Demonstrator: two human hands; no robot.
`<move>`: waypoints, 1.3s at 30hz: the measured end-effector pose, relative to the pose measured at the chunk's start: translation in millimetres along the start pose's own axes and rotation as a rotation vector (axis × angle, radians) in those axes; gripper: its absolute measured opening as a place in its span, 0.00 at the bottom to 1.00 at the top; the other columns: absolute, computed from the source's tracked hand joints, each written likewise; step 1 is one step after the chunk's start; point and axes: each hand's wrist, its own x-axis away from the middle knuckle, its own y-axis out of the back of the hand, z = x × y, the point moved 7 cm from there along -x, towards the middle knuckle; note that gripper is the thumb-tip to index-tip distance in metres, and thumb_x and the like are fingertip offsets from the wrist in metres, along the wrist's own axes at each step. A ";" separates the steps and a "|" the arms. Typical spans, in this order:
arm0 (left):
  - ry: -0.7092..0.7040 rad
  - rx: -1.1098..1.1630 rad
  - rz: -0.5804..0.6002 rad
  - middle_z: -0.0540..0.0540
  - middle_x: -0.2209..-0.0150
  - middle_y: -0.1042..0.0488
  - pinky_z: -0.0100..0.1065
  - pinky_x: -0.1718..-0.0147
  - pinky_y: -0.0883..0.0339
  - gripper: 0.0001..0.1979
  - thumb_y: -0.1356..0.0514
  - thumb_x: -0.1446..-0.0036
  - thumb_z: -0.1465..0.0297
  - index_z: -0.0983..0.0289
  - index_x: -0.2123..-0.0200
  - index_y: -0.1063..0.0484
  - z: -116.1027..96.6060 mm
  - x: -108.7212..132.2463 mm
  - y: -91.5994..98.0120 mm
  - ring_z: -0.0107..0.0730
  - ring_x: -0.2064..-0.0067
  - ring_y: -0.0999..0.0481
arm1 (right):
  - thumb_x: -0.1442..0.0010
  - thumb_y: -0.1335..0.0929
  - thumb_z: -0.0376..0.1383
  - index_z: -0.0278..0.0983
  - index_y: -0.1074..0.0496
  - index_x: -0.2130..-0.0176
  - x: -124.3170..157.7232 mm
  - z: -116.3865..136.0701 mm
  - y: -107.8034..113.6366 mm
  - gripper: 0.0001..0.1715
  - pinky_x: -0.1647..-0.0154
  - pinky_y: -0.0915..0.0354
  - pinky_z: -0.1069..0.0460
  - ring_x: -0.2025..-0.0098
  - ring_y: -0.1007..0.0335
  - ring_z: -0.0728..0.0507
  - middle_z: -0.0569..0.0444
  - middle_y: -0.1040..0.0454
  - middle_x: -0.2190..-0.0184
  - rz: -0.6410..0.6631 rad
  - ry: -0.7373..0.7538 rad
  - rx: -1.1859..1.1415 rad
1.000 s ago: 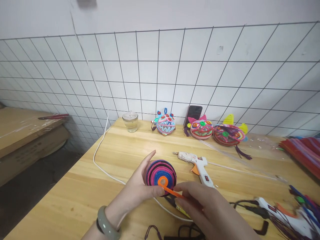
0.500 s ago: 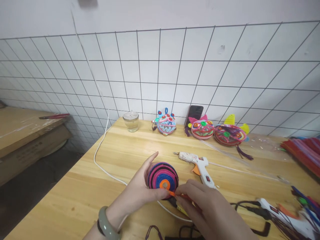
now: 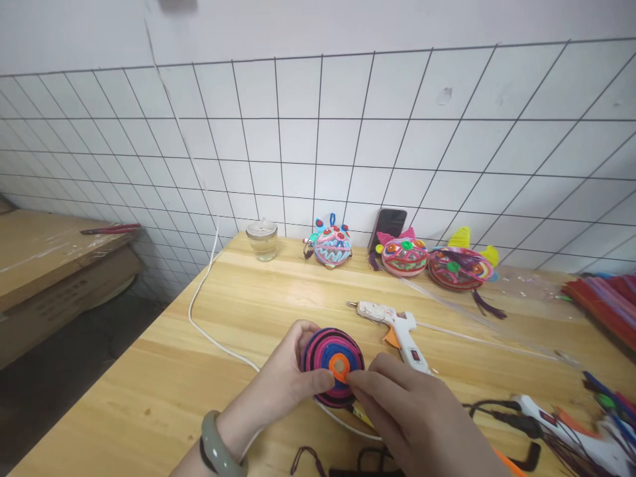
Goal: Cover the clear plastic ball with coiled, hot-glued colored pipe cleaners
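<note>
My left hand (image 3: 291, 374) is closed around a round piece (image 3: 318, 350) covered in coiled rings of pink, black, blue and purple strand. Its thumb lies on the front, beside the orange ring (image 3: 334, 362) around a small bare brownish centre. My right hand (image 3: 402, 401) pinches an orange strand (image 3: 509, 462) at the lower right of that ring; the strand's loose length shows beyond the wrist. The right fingertips touch the piece's face. Just behind the hands lies a white glue gun (image 3: 397, 324) with an orange trigger.
Along the tiled wall stand a lidded glass cup (image 3: 262, 245), several decorated round faces (image 3: 405, 255) and a phone (image 3: 389, 224). At right lie a second glue gun (image 3: 571, 430), dark cables and a bundle of colourful strands (image 3: 601, 308). A white cord (image 3: 199, 321) crosses the table's left side.
The round piece and my left hand have shifted slightly right, and the left fingers have curled in behind it. My right fingertips have come closer to the orange ring.
</note>
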 end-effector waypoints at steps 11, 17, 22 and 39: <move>0.015 -0.044 -0.016 0.59 0.55 0.27 0.43 0.51 0.37 0.20 0.34 0.51 0.68 0.65 0.55 0.35 -4.8 2.2 -5.9 0.42 0.52 0.29 | 0.37 0.42 0.29 0.39 0.31 0.61 3.7 3.0 -0.1 0.12 0.78 0.41 0.53 0.76 0.33 0.46 0.55 0.31 0.73 -0.148 0.080 0.143; -0.014 -0.132 -0.019 0.58 0.55 0.27 0.43 0.52 0.35 0.18 0.37 0.49 0.73 0.64 0.54 0.35 -1.9 1.5 -4.2 0.42 0.52 0.28 | 0.38 0.39 0.30 0.40 0.31 0.61 7.0 2.9 -2.1 0.10 0.78 0.42 0.53 0.76 0.33 0.47 0.57 0.31 0.73 -0.178 0.118 0.144; -0.042 -0.235 -0.069 0.57 0.56 0.26 0.41 0.54 0.33 0.19 0.38 0.51 0.76 0.63 0.54 0.34 0.8 1.3 -1.1 0.42 0.55 0.27 | 0.38 0.39 0.30 0.40 0.32 0.60 6.0 2.1 -4.2 0.10 0.79 0.42 0.53 0.77 0.33 0.46 0.57 0.31 0.74 -0.166 0.128 0.147; -0.011 -0.309 -0.048 0.54 0.57 0.25 0.39 0.56 0.33 0.20 0.38 0.52 0.78 0.61 0.55 0.34 4.0 3.2 -0.8 0.40 0.56 0.26 | 0.35 0.42 0.31 0.40 0.37 0.49 2.3 0.5 -3.5 0.16 0.75 0.36 0.54 0.71 0.29 0.45 0.52 0.28 0.67 -0.034 0.115 0.089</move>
